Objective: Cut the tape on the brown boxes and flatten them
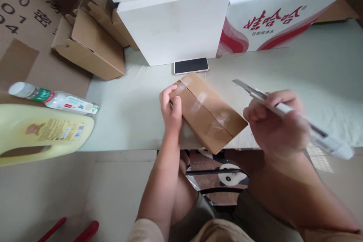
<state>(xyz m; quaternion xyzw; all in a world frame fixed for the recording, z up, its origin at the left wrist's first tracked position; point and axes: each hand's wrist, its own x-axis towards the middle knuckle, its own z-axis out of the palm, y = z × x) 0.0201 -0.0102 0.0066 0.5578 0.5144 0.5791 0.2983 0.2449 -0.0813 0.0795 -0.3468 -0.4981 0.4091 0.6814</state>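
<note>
- Nearest, at the tabletop's (127,121) front edge, the taped parcel (208,111) lies flat and skewed, one corner jutting just past the edge. It is brown corrugated card, a shallow rectangle.
- The parcel looks unopened: glossy clear tape (204,100) runs unbroken along the centre seam, so I judge the cutting not yet begun.
- The left hand (171,107) is curled on the parcel's left end, fingers over the edge, pinning it down.
- The right hand (276,126) is closed round a utility knife (283,109) (motion-blurred), held above the tabletop to the right of the parcel; its thin metal blade points toward the far left and is clear of the card.
- Mid tabletop, a phone (191,65) with a dark screen lies flat just beyond the parcel.
- At the left edge, a pale yellow plastic jug (42,132) and a clear bottle (53,98) lie on their sides.
- Farthest, smooth white cartons (176,30) and a red-printed carton (283,15) stand along the back, with folded brown card boxes (90,45) at the left.
</note>
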